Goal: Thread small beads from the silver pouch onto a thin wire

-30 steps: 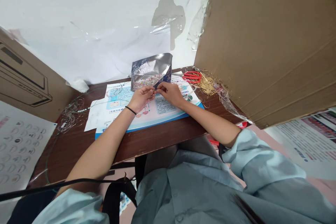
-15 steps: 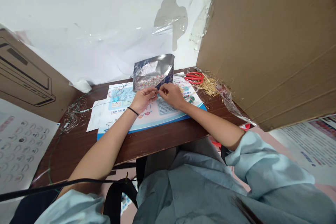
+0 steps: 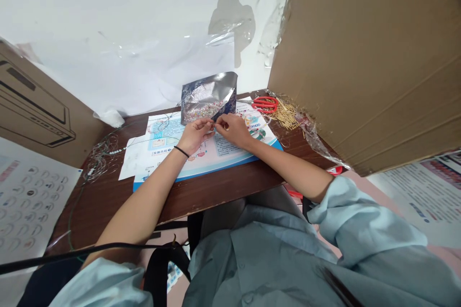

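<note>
My left hand [image 3: 197, 135] and my right hand [image 3: 233, 129] meet fingertip to fingertip over the printed sheet [image 3: 169, 129]. Both are closed in a pinch, and whatever lies between the fingertips is too small to make out. Just behind them a silvery pouch [image 3: 225, 87] leans open against the wall, with many small colourful beads [image 3: 203, 111] inside. A thin, clear-looking line runs leftward from near my left hand to a short row of white beads [image 3: 115, 151] on the table.
Red-handled scissors [image 3: 264, 104] lie right of the pouch, beside a heap of thin golden sticks [image 3: 286, 115]. Tangled thin wire [image 3: 99, 158] lies at the table's left. Cardboard panels stand left [image 3: 32, 100] and right [image 3: 360, 57]. A black cable [image 3: 90, 251] crosses my left forearm.
Both hands stay pinched together in nearly the same place, with only slight finger movement. The whole view has shifted a little.
</note>
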### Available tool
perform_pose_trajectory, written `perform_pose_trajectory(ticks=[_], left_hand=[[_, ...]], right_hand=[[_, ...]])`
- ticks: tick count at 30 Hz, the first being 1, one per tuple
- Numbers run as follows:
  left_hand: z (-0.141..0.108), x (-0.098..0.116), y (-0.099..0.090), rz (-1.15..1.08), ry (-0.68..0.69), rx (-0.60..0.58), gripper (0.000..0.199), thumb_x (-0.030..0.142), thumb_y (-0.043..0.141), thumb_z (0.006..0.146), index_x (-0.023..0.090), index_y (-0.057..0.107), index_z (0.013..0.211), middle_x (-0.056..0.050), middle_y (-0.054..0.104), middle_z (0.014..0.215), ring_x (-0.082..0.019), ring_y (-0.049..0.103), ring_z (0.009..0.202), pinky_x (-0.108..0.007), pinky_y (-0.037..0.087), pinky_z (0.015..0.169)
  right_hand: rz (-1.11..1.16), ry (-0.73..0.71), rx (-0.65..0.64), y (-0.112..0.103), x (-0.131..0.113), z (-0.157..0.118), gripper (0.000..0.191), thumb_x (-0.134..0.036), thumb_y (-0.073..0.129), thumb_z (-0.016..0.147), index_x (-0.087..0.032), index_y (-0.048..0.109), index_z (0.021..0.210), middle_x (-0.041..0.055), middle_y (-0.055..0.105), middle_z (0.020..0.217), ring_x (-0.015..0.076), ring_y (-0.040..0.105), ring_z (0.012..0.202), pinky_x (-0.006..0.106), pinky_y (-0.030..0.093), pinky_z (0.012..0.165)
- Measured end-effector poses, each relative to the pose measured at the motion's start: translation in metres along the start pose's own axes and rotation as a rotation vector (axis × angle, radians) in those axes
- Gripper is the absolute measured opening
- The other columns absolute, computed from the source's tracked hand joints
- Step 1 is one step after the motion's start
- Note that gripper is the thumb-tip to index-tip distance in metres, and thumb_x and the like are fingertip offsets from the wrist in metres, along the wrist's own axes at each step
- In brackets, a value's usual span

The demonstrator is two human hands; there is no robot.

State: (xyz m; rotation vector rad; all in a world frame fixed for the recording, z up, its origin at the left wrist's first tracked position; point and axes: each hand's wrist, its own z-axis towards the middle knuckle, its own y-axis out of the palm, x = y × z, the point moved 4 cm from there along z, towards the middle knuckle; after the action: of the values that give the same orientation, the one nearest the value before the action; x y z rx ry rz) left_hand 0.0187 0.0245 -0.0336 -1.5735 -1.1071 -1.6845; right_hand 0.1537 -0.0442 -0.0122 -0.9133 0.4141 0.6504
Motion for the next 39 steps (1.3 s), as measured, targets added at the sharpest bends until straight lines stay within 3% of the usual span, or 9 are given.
perform_pose_trajectory(ticks=[9, 25, 39], left_hand=[[-0.0011, 0.0012, 0.0024, -0.035, 0.010, -0.010, 0.040, 0.034, 0.093, 0.051, 0.014, 0.070, 0.077, 0.000, 0.065, 0.076, -0.011, 0.061, 0.072, -0.028, 0.056, 0.074], [-0.0021, 0.0021, 0.0060, -0.006, 0.003, -0.010, 0.030, 0.027, 0.090, 0.055, 0.015, 0.070, 0.074, 0.000, 0.067, 0.074, -0.010, 0.061, 0.071, -0.028, 0.057, 0.074], [-0.0029, 0.0032, 0.0060, 0.017, -0.013, -0.018, 0.033, 0.036, 0.088, 0.061, 0.014, 0.069, 0.077, -0.001, 0.064, 0.072, -0.010, 0.058, 0.068, -0.025, 0.052, 0.068]], right_hand=[[0.006, -0.019, 0.020, 0.0006, 0.0004, -0.0010, 0.011, -0.020, 0.056, 0.087, -0.019, 0.060, 0.077, 0.0003, 0.062, 0.072, 0.0146, 0.052, 0.070, 0.028, 0.038, 0.071], [-0.019, -0.001, 0.005, 0.0017, 0.0021, -0.0006, 0.011, -0.019, 0.056, 0.087, -0.019, 0.060, 0.077, 0.0008, 0.062, 0.073, 0.0148, 0.052, 0.071, 0.029, 0.037, 0.071], [0.072, -0.048, -0.018, 0.0053, 0.0057, -0.0003, 0.004, -0.019, 0.059, 0.088, -0.019, 0.063, 0.090, 0.0007, 0.064, 0.078, 0.0147, 0.055, 0.075, 0.028, 0.042, 0.073]])
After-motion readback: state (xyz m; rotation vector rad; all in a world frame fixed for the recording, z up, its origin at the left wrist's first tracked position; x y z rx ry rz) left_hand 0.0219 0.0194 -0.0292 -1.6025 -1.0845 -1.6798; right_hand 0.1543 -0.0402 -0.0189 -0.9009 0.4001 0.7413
